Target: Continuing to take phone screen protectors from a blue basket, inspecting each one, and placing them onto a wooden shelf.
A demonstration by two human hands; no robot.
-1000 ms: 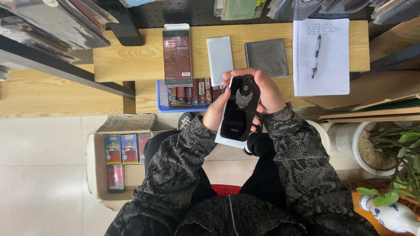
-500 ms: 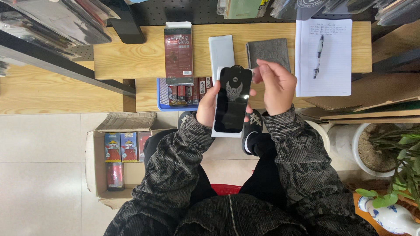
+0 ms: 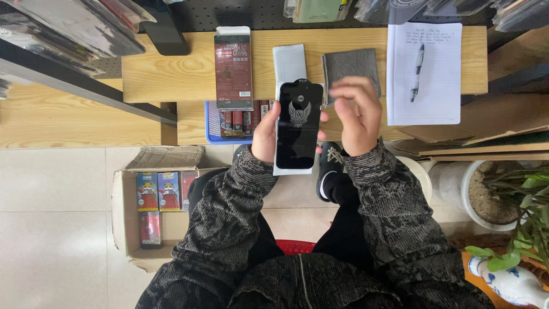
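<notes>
Black and glossy, the screen protector [image 3: 298, 123] stands upright in the middle of the view, a pale winged emblem printed near its top, with a white backing card [image 3: 293, 169] showing along its lower edge. The left hand [image 3: 267, 133] grips this stack from the left side — thumb on the front edge, fingers hidden behind. The right hand [image 3: 355, 114] hovers just right of it, blurred, fingers loosely curled and holding nothing that can be made out; only its thumb comes close to the protector's right edge, and whether it touches cannot be told.

Beyond the hands lies a wooden bench [image 3: 171, 71]. On it, from left to right: a dark red flat package [image 3: 233, 67], a white card [image 3: 289, 63] partly hidden behind the protector's top, a grey cloth [image 3: 350, 66] partly covered by the right hand's fingertips, and a lined sheet of paper [image 3: 424, 74] with a pen [image 3: 417, 71] lying on it. Just below the red package, on a lower shelf, a blue tray [image 3: 213, 123] holds more red packs.

On the tiled floor at the near left sits an open cardboard box [image 3: 123, 212] with small blue and red boxes inside. At the right, a white pot with a green plant [image 3: 529, 212] stands near the person's knee — well apart from the hands. Dark knit sleeves cover both arms.
</notes>
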